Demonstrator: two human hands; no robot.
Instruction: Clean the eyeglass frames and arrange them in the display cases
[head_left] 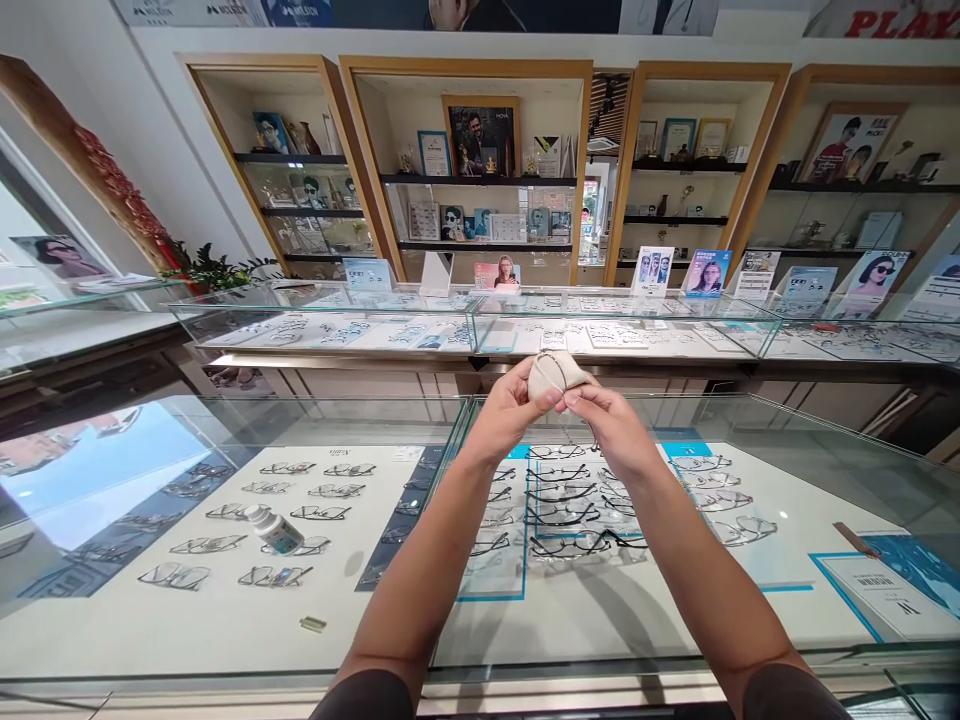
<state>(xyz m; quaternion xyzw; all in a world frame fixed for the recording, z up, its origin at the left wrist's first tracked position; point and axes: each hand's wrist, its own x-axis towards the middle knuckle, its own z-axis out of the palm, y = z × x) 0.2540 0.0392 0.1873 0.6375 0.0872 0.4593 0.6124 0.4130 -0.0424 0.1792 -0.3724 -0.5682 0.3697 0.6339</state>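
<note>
Both hands meet above the glass counter, around a pale beige cloth (574, 372). A thin dark curved rim, seemingly of a pair of eyeglasses (553, 366), shows against it. My left hand (504, 412) is closed around the left side, its thumb pressed near the middle. Thumb and fingers of my right hand (611, 420) pinch the cloth and frame from the right. A thin temple hangs below the fingers; the rest of the frame is hidden by cloth and hands. Under the glass below lie rows of eyeglasses (559, 497).
A small white bottle (276, 532) stands on the left glass top (247, 625). Behind it runs a second glass showcase (360, 360) with upright cards (705, 273). Wooden display shelves (465, 65) line the wall. A plant (217, 268) is at left.
</note>
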